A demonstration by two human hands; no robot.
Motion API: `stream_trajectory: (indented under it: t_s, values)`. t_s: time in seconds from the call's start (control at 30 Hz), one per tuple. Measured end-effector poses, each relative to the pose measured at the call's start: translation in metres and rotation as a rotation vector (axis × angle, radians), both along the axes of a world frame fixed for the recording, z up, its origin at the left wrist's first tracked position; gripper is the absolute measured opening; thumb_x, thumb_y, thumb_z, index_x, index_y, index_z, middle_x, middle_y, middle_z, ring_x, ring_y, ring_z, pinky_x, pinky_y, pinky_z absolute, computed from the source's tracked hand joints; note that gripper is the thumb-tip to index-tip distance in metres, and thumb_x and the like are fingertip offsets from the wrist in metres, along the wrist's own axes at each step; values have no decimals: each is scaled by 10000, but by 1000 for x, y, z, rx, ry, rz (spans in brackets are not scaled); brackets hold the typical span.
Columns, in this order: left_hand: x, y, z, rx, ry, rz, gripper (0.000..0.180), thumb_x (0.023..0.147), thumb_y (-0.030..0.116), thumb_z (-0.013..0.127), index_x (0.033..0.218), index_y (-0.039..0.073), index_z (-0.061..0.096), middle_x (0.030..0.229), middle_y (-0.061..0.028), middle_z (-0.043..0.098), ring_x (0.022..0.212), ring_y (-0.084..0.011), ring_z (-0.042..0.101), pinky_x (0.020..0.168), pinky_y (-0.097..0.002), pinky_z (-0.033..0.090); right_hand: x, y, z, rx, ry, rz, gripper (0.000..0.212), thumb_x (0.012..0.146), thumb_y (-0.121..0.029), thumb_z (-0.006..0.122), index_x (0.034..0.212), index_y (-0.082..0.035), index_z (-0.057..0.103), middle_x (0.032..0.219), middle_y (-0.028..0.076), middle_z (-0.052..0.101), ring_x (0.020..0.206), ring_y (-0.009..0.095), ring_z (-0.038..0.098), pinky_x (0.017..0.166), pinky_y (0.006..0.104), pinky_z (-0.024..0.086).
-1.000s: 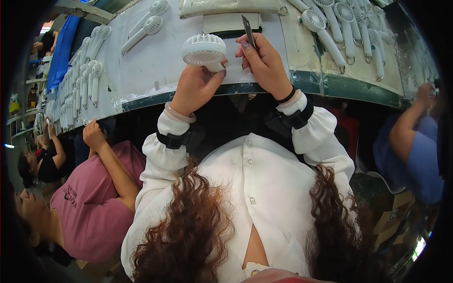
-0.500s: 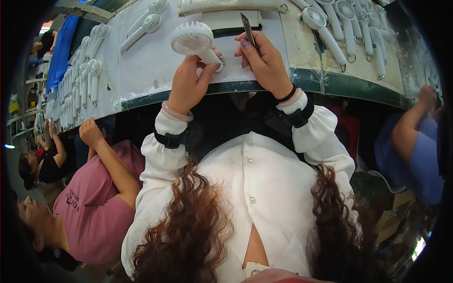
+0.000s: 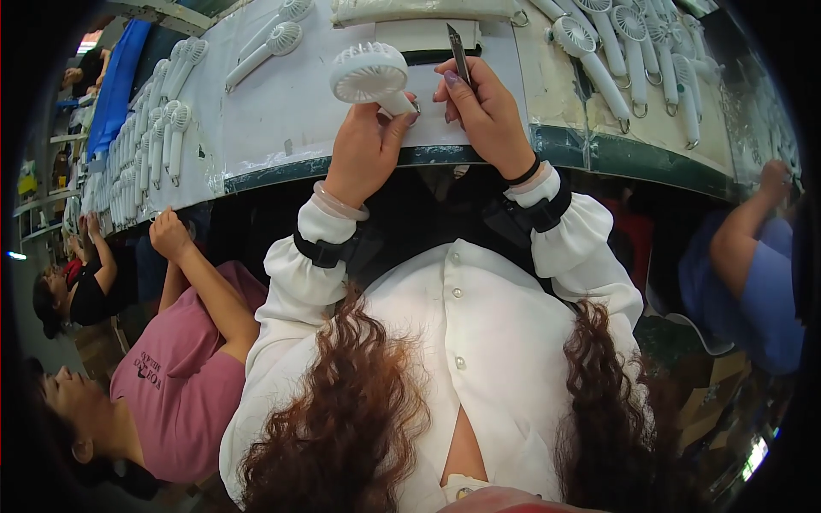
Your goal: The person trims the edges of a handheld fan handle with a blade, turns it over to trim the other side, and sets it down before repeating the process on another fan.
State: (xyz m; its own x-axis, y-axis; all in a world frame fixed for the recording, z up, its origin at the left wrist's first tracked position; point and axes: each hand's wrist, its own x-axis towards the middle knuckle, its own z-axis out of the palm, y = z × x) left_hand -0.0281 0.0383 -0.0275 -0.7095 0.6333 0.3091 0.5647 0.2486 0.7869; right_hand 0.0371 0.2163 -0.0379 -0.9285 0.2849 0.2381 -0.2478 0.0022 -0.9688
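A white handheld fan (image 3: 369, 73) is in my left hand (image 3: 363, 147), whose fingers are closed round its handle. The round grille is raised toward the far left, and the handle's end, with a small metal loop, points right. My right hand (image 3: 486, 111) grips a slim dark pointed tool (image 3: 458, 53), its tip pointing away from me; whether it is a knife or tweezers I cannot tell. The two hands are apart, both above the near edge of the white-covered worktable (image 3: 295, 111).
Two fans (image 3: 267, 56) lie at the far left of the white sheet, and many more (image 3: 154, 145) line the table farther left. Several fans (image 3: 633, 51) lie at the right. A flat pale bundle (image 3: 419, 10) sits at the back. A person in pink (image 3: 184, 368) sits close on my left.
My left hand and the fan have shifted a little to the right, and the grille now tilts more toward me. My right hand keeps its grip on the dark tool, nearly still.
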Motion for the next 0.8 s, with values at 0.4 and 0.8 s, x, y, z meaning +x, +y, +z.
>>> stream_trajectory:
  t_s: [0.4,0.8]
  values:
    - [-6,-4,0,-17,93,-34,301,946,161,631,1189,4,549,1055,-138,612,857,-243,614,785,-342,504,1,0,1,26,-15,9,176,1034,-137,470,1149,-35,555,865,9,596,698,50,496,656,188,433]
    - [-4,-7,3,-60,164,-3,416,895,211,703,1208,1,524,1035,-150,586,863,-263,600,767,-350,507,2,-1,1,37,-25,6,184,1031,-139,476,1162,-37,556,872,16,610,709,57,515,663,195,445]
